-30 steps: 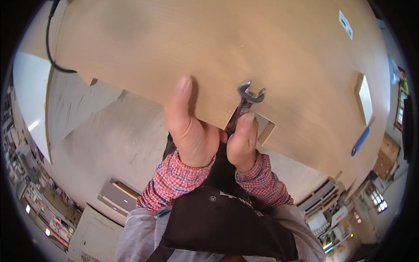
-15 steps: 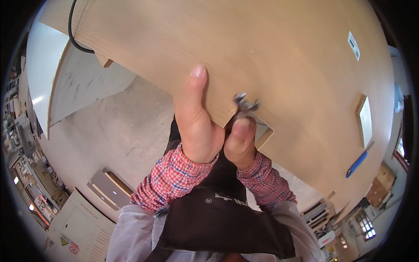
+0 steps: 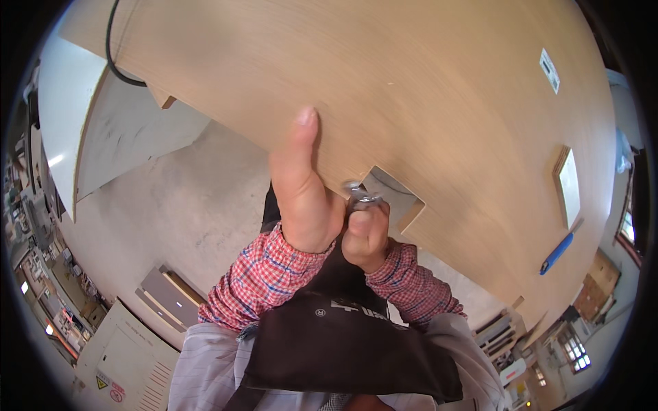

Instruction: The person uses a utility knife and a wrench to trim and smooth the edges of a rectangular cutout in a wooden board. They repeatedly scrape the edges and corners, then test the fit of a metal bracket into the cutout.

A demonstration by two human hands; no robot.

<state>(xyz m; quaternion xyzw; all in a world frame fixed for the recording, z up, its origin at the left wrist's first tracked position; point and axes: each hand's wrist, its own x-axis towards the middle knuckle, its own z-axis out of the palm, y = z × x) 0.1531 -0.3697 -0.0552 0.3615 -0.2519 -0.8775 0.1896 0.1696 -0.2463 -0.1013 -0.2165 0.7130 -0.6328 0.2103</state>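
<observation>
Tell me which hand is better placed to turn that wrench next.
Likely the right hand: it grips the wrench, while the left hand, its thumb over the wooden panel, shows no tool.

Left hand (image 3: 301, 202), thumb extended (fingers hidden), just beside the right hand (image 3: 367, 236), curled in a grip.

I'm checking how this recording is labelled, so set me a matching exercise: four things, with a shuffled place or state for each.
1. Wrench
2. Left hand
3. Blue-handled tool
4. Black cable

A. Thumb extended over the wooden panel
B. Curving at the picture's upper left
C. Held in the right hand
D. Toward the picture's right edge

Pairs: 1-C, 2-A, 3-D, 4-B
</observation>
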